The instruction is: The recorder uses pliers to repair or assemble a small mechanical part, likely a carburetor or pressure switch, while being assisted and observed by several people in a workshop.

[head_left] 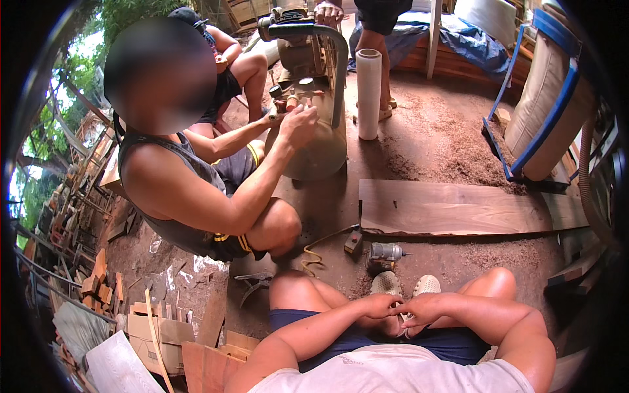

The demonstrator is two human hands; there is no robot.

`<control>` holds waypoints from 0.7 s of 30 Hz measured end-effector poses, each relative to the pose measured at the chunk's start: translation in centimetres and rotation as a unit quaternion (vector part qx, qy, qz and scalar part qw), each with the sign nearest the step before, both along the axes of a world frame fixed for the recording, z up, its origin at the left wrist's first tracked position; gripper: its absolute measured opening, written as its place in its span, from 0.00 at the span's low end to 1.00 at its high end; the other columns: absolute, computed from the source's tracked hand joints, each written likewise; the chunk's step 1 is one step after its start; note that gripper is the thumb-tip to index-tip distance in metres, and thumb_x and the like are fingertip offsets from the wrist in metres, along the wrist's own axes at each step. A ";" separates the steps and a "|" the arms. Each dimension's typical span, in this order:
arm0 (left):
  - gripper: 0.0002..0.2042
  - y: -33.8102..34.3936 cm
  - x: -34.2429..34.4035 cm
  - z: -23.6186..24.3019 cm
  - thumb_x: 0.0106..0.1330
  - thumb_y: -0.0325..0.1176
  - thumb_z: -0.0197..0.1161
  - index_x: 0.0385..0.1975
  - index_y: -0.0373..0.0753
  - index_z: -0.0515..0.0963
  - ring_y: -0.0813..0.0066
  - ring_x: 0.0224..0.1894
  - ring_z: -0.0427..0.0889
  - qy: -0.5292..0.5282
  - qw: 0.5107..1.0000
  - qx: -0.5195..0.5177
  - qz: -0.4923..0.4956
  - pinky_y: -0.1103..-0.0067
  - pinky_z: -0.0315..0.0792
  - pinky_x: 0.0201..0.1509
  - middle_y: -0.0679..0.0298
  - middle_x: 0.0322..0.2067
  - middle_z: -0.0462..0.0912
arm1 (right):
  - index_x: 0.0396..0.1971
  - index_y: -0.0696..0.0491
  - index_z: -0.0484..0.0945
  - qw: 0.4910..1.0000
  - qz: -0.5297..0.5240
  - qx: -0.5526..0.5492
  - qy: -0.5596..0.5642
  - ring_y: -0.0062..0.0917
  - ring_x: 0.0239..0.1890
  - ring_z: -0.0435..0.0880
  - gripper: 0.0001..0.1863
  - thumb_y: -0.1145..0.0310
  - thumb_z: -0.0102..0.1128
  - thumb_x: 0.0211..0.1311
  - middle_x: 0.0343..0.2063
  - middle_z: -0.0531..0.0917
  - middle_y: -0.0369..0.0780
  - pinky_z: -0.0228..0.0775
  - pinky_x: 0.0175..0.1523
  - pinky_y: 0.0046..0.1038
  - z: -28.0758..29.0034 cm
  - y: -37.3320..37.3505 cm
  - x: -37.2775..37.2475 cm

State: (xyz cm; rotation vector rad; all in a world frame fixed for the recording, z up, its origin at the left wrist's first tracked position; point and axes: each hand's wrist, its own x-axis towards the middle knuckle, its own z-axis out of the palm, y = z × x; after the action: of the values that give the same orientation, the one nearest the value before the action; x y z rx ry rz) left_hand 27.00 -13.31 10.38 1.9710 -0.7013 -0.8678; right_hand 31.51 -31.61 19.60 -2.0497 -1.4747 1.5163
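My left hand (382, 306) and my right hand (421, 309) meet between my knees, above my clogs (427, 285). Fingers of both are bent and drawn together at the tips. Whatever lies between them is too small or hidden to make out. Just beyond my feet a cordless drill (386, 253) rests on the floor. Beside it is a small dark box (354, 242) with a coiled yellow cord (313, 261). To the left, a crouching person (190, 190) has both hands at the gauges and fittings of an air compressor (314, 154).
A wide wooden board (452, 208) lies across the floor ahead. Behind it stand a roll of clear wrap (369, 95) and a blue-framed dust bag (544, 105), with wood shavings (452, 147) around. Wood offcuts and a cardboard box (154, 337) sit at left. Other people are further back.
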 end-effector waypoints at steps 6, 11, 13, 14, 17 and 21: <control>0.21 0.1 0.0 0.3 0.65 0.39 0.54 0.55 0.37 0.71 0.50 0.50 0.78 -0.001 1.000 0.000 -0.001 0.66 0.71 0.54 0.46 0.48 0.78 | 0.65 0.44 0.62 1.000 -0.003 -0.001 0.002 0.49 0.46 0.79 0.33 0.49 0.56 0.62 0.44 0.79 0.53 0.70 0.50 0.43 -0.4 -0.2 0.0; 0.21 0.2 0.0 0.5 0.64 0.39 0.54 0.56 0.37 0.71 0.50 0.50 0.78 0.000 1.000 -0.007 0.003 0.66 0.71 0.54 0.46 0.48 0.78 | 0.65 0.42 0.61 1.000 -0.003 -0.003 0.005 0.49 0.47 0.78 0.34 0.48 0.56 0.61 0.45 0.79 0.53 0.70 0.51 0.42 -0.3 0.0 0.0; 0.21 0.2 0.0 0.5 0.64 0.39 0.55 0.56 0.38 0.71 0.49 0.50 0.78 0.001 1.000 -0.010 0.004 0.66 0.71 0.54 0.46 0.48 0.78 | 0.65 0.41 0.61 1.000 -0.002 -0.007 0.008 0.48 0.47 0.78 0.34 0.48 0.56 0.61 0.45 0.79 0.53 0.70 0.51 0.42 -0.3 0.0 0.1; 0.21 0.2 0.0 0.5 0.64 0.39 0.55 0.55 0.38 0.71 0.49 0.50 0.78 0.001 1.000 -0.008 0.005 0.66 0.71 0.53 0.46 0.48 0.78 | 0.66 0.40 0.61 1.000 -0.003 -0.007 0.007 0.48 0.47 0.78 0.34 0.48 0.56 0.61 0.45 0.79 0.53 0.69 0.51 0.42 -0.4 0.0 0.0; 0.21 0.2 -0.1 0.3 0.64 0.39 0.55 0.55 0.38 0.71 0.49 0.49 0.78 -0.001 1.000 -0.006 0.007 0.66 0.71 0.53 0.46 0.48 0.78 | 0.66 0.40 0.60 1.000 -0.005 -0.004 0.003 0.48 0.48 0.78 0.33 0.48 0.56 0.62 0.45 0.79 0.53 0.69 0.51 0.42 -0.4 -0.1 0.0; 0.21 0.2 0.0 0.1 0.63 0.39 0.55 0.55 0.38 0.71 0.48 0.49 0.78 -0.003 1.000 -0.004 0.009 0.66 0.72 0.53 0.46 0.48 0.78 | 0.66 0.41 0.60 1.000 -0.002 0.001 0.000 0.48 0.48 0.78 0.33 0.49 0.56 0.62 0.46 0.79 0.52 0.69 0.51 0.42 -0.1 -0.1 0.1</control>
State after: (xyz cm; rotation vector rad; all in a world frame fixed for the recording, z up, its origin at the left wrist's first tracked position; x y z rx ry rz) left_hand 27.00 -13.16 10.44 1.9715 -0.6894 -0.8474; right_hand 31.59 -31.72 19.49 -2.0514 -1.4700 1.5111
